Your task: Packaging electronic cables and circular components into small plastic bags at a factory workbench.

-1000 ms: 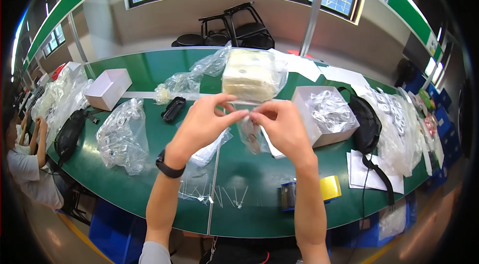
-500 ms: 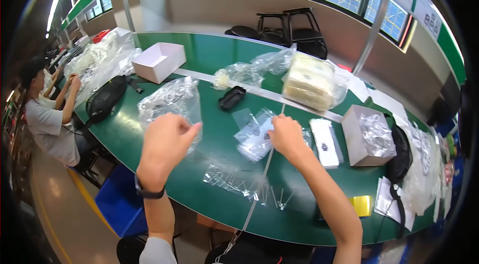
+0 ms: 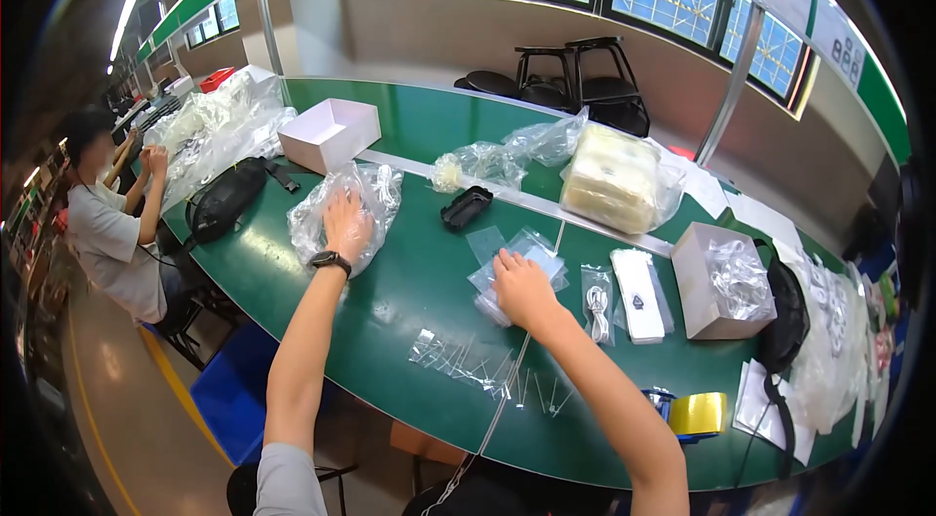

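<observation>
My left hand [image 3: 348, 227] is open, its fingers stretched out into a clear plastic bag [image 3: 382, 214] of coiled white cables. Film hides part of its fingertips. My right hand [image 3: 525, 291] rests with its fingers spread on a loose pile of small clear plastic bags [image 3: 549, 264] near the table's middle. Just right of that hand, one clear bag holds a coiled white cable [image 3: 599, 304]. Beside it lie flat white packets [image 3: 639, 297] with a small dark mark. Beyond the pile sits an open black case [image 3: 467, 208].
Thin clear strips and sticks [image 3: 460, 361] lie near the front edge. A yellow tape roll [image 3: 699, 414] sits at right, by a white box [image 3: 694, 272] of film. A wrapped stack [image 3: 611, 177], an empty white box [image 3: 327, 138] and a black pouch [image 3: 230, 196] stand farther out. Another person [image 3: 112, 224] works at left.
My left hand has reached away from me into the bag of cables, its fingers spreading. My right hand has shifted left onto the small bags, uncovering the bagged cable.
</observation>
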The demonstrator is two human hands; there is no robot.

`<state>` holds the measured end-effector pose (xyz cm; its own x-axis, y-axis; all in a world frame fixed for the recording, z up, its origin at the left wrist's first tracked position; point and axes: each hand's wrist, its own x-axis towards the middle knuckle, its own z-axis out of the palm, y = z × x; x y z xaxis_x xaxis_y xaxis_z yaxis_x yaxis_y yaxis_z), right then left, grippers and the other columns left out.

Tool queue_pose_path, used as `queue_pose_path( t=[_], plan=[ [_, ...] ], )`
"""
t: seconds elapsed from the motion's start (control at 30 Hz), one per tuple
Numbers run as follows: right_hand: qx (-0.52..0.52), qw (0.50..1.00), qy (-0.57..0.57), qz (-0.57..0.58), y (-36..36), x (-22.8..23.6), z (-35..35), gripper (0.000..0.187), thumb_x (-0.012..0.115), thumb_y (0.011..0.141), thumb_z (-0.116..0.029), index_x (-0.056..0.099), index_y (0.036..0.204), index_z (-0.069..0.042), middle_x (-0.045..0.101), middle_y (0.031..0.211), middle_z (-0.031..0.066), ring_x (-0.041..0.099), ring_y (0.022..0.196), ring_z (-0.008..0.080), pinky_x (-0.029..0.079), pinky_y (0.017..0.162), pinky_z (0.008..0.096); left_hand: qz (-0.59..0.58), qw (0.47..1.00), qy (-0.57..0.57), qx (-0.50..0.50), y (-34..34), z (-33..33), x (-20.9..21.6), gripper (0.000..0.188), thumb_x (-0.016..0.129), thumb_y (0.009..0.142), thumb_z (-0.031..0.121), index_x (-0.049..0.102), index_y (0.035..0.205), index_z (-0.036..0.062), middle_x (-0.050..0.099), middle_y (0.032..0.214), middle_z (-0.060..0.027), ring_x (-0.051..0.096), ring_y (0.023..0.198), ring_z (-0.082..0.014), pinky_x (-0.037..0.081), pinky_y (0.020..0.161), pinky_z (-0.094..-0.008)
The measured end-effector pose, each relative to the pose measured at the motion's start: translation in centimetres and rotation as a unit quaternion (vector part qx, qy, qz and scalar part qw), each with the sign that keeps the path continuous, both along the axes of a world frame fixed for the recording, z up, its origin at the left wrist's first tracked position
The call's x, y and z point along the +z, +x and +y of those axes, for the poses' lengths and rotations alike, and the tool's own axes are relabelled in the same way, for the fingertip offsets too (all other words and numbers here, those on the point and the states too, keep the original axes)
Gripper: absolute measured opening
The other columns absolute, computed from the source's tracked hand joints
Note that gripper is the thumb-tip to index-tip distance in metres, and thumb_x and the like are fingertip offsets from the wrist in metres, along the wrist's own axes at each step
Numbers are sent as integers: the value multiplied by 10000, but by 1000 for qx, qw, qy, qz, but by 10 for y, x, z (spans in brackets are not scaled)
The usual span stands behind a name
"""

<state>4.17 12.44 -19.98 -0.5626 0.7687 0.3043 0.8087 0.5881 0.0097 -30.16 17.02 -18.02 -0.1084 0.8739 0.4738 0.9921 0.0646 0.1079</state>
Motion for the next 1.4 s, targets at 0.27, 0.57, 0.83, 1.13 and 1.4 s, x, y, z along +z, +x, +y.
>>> queue_pose_path(
  t=[0.27, 0.57, 0.83, 1.13, 1.4],
  plan=[
    [-49, 998, -33, -33, -13, 0, -6, 495, 583, 862, -125, 549, 1329, 36, 526, 1416, 182, 536, 1263, 322, 449, 1020, 441, -15, 982, 118, 147, -23, 27, -34, 503, 628, 905, 379, 617, 1205, -25, 621, 1217, -246, 508, 1237, -401, 357, 1091, -469],
    [-50, 997, -52, -28, -12, 0, -3, 491, 554, 882, -128, 540, 1350, 23, 502, 1452, 176, 521, 1296, 326, 455, 1024, 443, -3, 997, 76, 10, -34, 1, -4, 431, 715, 839, 199, 583, 1179, -32, 653, 1099, -248, 620, 1043, -396, 470, 880, -503],
    [-48, 999, -10, 13, -7, -8, -2, 372, 570, 870, -123, 621, 1213, 12, 584, 1330, 166, 579, 1209, 321, 489, 966, 441, -58, 997, 42, -39, 0, -73, 26, 353, 723, 822, 155, 639, 1138, 25, 687, 1047, -211, 656, 954, -378, 517, 799, -475],
    [-30, 987, -95, 123, 14, 24, -7, 98, 621, 748, -64, 716, 751, -42, 686, 916, 183, 666, 875, 373, 548, 773, 452, -318, 889, 296, -142, 77, -166, 53, 208, 560, 974, 108, 594, 1137, -16, 683, 1087, -172, 660, 992, -304, 495, 858, -371],
    [-41, 969, -22, 241, 12, 42, -19, 83, 668, 772, -73, 711, 799, -7, 687, 943, 171, 677, 834, 347, 557, 740, 440, -407, 877, 132, -221, 157, -132, 73, 221, 718, 916, 199, 592, 860, 25, 545, 703, 19, 497, 608, -72, 380, 541, -248]
  ],
)
